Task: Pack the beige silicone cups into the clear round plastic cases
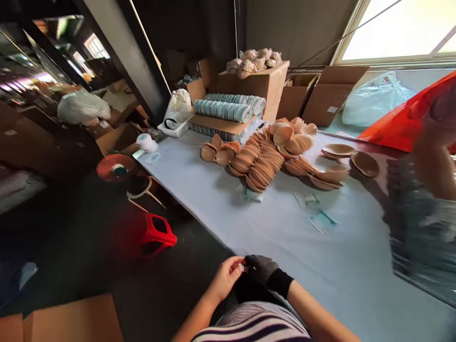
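Observation:
My left hand (226, 278) is bare and held low in front of my body, at the near edge of the white table (221, 209). Its fingertips pinch the edge of the dark knitted glove (263, 271) that covers my right hand (265, 273). The two hands touch each other just above my striped top. Neither hand holds any other object. Farther back on the table lie stacks of tan, cup-shaped pads (260, 159), well out of reach of both hands.
Rolls of pale blue material (228, 109) and cardboard boxes (260, 83) stand at the table's far end. Small paper labels (313, 209) lie mid-table. A blurred person's arm (432, 161) and an orange bag (402, 123) are at right. A red stool (156, 232) stands on the dark floor at left.

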Demonstrator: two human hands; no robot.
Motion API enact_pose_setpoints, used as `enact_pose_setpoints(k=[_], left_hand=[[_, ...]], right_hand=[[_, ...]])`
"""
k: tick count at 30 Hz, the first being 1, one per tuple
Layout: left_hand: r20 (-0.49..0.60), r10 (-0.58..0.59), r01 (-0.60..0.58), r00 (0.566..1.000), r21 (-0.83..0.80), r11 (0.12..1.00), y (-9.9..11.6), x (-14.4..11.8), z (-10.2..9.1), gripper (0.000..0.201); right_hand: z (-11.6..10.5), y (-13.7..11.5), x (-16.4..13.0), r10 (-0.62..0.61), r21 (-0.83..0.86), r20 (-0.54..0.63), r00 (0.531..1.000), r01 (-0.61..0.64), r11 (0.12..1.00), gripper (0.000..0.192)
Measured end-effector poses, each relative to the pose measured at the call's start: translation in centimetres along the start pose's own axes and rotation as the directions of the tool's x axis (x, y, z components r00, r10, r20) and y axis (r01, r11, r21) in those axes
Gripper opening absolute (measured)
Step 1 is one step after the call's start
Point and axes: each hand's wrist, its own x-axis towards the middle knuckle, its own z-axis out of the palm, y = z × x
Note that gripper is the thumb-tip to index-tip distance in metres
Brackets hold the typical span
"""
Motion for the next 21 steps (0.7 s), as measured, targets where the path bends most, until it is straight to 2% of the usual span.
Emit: enact_pose_setpoints(k=[2,5,8,11,13,16,19,21], left_hand=[[0.049,0.0,-0.005,0.999,0.094,0.996,0.8,3.3,-2.8,0.045],[0.045,-0.066,0.06,0.997,0.115,0.992,1.2,8.5,-7.3,0.055],[0.022,-0.155,0.153,0.988,0.076,0.985,1.3,13.8,-11.2,0.065],[0.041,-0.186,0.182,0.982,0.085,0.98,2.4,19.0,-14.3,0.064],[0.043,-0.179,0.172,0.983,0.143,0.975,4.0,22.7,-16.3,0.059],[0.056,-0.141,0.126,0.988,0.22,0.967,7.6,29.3,-19.4,0.046],[0.07,-0.084,0.065,0.994,0.242,0.968,11.9,37.5,-23.0,0.029],[0.05,-0.019,0.006,0.999,0.242,0.97,15.2,43.8,-26.1,0.023]], right_hand=[[-2.3,-1.4,4.1,-0.023,-0.076,0.002,1.0,0.023,0.997,0.027],[-6.3,-4.2,9.5,-0.117,-0.095,-0.052,0.992,0.112,0.989,0.036],[-10.0,-6.7,13.5,-0.17,-0.041,-0.126,0.977,0.166,0.985,0.036],[-12.5,-7.8,16.5,-0.19,-0.012,-0.13,0.973,0.19,0.982,0.036],[-13.5,-7.3,18.3,-0.149,-0.02,-0.115,0.982,0.148,0.989,0.036],[-14.3,-5.4,21.0,-0.02,-0.003,-0.125,0.992,0.02,1.0,0.036],[-15.5,-3.3,24.7,0.107,0.13,-0.216,0.971,-0.08,0.988,0.033],[-17.3,-2.1,27.9,0.177,0.244,-0.298,0.938,-0.105,0.964,0.031]])
